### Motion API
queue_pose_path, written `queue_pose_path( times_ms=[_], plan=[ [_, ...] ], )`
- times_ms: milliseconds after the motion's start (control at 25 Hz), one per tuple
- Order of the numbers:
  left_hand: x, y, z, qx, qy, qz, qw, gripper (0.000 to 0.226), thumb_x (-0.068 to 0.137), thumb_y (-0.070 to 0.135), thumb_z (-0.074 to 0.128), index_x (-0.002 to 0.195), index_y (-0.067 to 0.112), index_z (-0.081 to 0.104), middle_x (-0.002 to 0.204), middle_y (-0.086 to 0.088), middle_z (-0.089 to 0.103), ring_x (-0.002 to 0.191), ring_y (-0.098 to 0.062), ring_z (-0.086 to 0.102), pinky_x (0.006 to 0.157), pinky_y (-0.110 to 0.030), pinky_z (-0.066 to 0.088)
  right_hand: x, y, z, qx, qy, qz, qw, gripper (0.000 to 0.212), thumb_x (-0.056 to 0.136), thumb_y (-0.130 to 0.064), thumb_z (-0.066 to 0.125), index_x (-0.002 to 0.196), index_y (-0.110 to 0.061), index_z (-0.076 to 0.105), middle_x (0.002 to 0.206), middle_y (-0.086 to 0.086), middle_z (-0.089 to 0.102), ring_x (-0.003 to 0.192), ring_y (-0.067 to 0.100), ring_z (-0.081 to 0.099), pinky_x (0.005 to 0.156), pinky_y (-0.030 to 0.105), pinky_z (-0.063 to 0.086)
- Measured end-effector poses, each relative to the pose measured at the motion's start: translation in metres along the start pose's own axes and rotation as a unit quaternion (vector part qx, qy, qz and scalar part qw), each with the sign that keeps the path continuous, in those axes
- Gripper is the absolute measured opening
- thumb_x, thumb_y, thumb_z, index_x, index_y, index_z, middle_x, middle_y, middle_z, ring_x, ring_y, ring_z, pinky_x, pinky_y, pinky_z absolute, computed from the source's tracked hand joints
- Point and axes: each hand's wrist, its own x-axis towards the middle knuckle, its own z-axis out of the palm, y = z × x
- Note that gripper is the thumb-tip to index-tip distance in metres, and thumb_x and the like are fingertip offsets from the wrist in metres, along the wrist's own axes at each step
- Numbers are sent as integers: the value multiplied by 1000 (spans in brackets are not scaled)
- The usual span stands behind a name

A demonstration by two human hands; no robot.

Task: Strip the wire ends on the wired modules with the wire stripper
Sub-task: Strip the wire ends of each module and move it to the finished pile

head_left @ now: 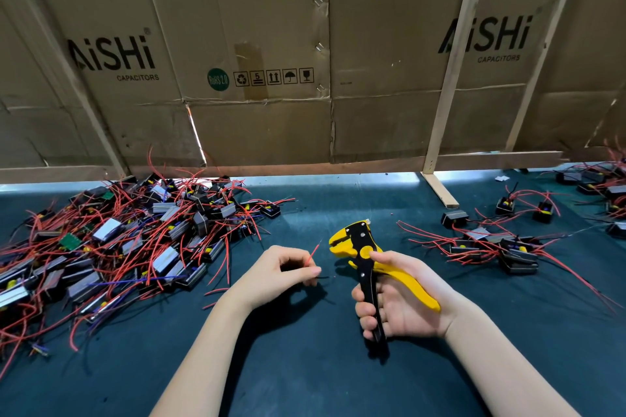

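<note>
Flattened cardboard cartons (257,54) printed for capacitors wall off the far edge of the desk (305,366), which wears a dark teal mat. Near its middle, the left hand (288,269) pinches a red wire (313,252) whose tip points up toward the wire stripper (367,257); a black lead also pokes out beside the fingers. Whether a module hangs below that hand cannot be told. The right hand (403,301) is wrapped round the stripper's black and yellow handles, with the tool's jaws standing apart and just beside the wire tip, not yet around it.

The likely slip from here is feeding the wire in too deep or crooked, so the blades bite off too much insulation or nick the strands; a loose pinch could also let the wire pull through instead of stripping.

A big heap of wired modules (135,240) sprawls toward the left edge, its red leads tangled, so drawing one out may drag others. A smaller scatter of modules (501,247) lies toward the right edge. A wooden strut (440,193) props the cardboard, well apart from both hands. Nothing sits between wire and jaws.
</note>
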Motion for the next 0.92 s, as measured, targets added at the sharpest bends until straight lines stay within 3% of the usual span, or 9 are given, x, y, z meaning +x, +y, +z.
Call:
queue_pose_path(
  times_ms=[240,720,920],
  plan=[
    [7,-3,9,11,135,-7,991,27,94,27,64,68,23,61,60,10,57,57,-4,49,58,-14,39,0,0,0,-35,-19,-2,999,55,84,-56,60,87,-1,59,78,14,52,69,31,56,76,43,52],
    [10,-2,16,26,175,-14,984,23,95,27,61,74,17,63,56,4,56,52,-5,49,52,-20,44,0,0,-2,-51,-43,-2,998,55,86,-56,57,88,-1,57,76,14,52,69,31,55,77,42,51],
    [9,0,15,26,168,-14,985,23,96,25,60,75,15,62,57,4,56,53,-6,49,52,-22,44,0,-2,2,-46,-10,2,999,62,87,-65,49,80,-4,59,67,10,50,59,27,53,68,38,52]
  ],
)
